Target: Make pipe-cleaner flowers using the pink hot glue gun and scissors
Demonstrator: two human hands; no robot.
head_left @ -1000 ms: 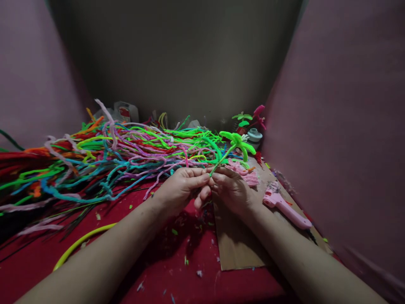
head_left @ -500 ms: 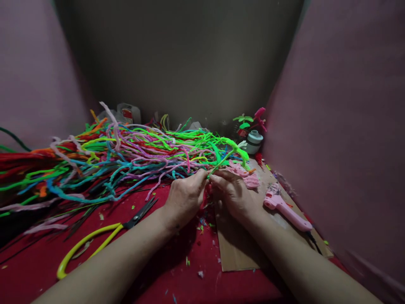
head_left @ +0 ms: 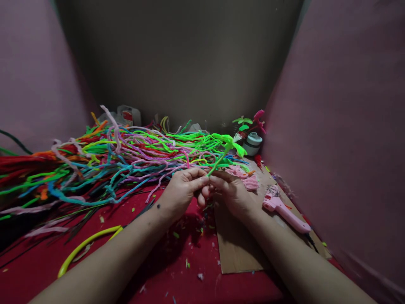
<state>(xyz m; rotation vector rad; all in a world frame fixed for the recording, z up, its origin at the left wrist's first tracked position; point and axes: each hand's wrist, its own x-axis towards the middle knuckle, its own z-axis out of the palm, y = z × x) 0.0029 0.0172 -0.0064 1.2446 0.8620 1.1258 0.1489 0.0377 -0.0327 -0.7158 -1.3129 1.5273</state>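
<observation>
A bright green fuzzy flower (head_left: pixel 229 145) on a thin green stem leans up and to the right from between my fingertips. My left hand (head_left: pixel 186 190) pinches the lower end of the stem between thumb and forefinger. Close against it, my right hand (head_left: pixel 230 191) also pinches the stem near the same spot, its other fingers curled. Behind both hands lies a big heap of coloured pipe cleaners (head_left: pixel 142 147). Pink fuzzy pieces (head_left: pixel 249 181) rest just beyond my right hand.
Yellow-handled scissors (head_left: pixel 85 240) lie partly under my left forearm. A pink glue gun (head_left: pixel 287 213) rests on cardboard (head_left: pixel 237 253) at the right. Farther back stand a pale jar (head_left: pixel 253 143) and a pink flower (head_left: pixel 259 120). Scraps dot the red cloth (head_left: pixel 180 274).
The green flower has turned, and its petals now spread at the top of the stem. My left hand has rotated, and its forearm covers more of the scissors.
</observation>
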